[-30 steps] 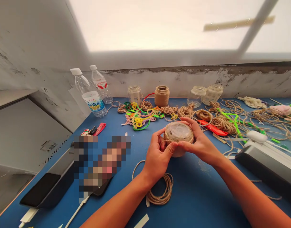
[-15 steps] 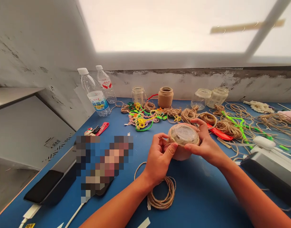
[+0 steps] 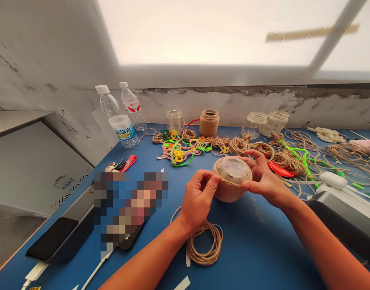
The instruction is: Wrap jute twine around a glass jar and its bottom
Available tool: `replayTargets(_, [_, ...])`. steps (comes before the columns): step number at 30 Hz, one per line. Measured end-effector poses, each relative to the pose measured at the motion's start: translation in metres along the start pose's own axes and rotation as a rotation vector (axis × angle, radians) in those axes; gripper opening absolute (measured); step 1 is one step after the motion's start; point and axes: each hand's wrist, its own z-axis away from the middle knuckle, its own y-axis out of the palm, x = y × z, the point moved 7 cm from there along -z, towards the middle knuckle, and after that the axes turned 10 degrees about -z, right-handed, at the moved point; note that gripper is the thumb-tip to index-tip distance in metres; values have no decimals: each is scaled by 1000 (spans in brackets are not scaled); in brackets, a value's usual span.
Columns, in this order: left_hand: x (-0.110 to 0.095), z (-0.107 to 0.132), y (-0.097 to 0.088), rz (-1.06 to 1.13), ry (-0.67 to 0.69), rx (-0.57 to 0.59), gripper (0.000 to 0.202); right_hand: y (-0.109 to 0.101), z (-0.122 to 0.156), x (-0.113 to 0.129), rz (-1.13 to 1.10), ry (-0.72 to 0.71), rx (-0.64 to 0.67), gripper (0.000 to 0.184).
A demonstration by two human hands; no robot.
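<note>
Two hands on a jar.
Left hand pinches twine at its left edge, right hand grips the rim; open table in front.

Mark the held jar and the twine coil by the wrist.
held jar [image 3: 229,194]: head view, on its unwrapped lower side wall.
twine coil [image 3: 204,257]: head view, on the near arc of its strands.

Jar sat mid-table, between left hand and right hand. Twine coil lay in front, under the left wrist. Pipe cleaners behind the jar; wrapped jar further back, by the wall. Bottles back left. Phone front left.
</note>
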Motion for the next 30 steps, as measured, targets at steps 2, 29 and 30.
replayTargets(2, [0, -1, 0, 25, -11, 4, 21, 0, 0, -2, -49, 31, 25, 85])
replayTargets(29, [-1, 2, 12, 102, -69, 158, 19, 13, 9, 3, 99, 34, -162, 94])
replayTargets(30, [-1, 1, 11, 114, -68, 146, 19, 13, 9, 3, 90, 41, -157, 94])
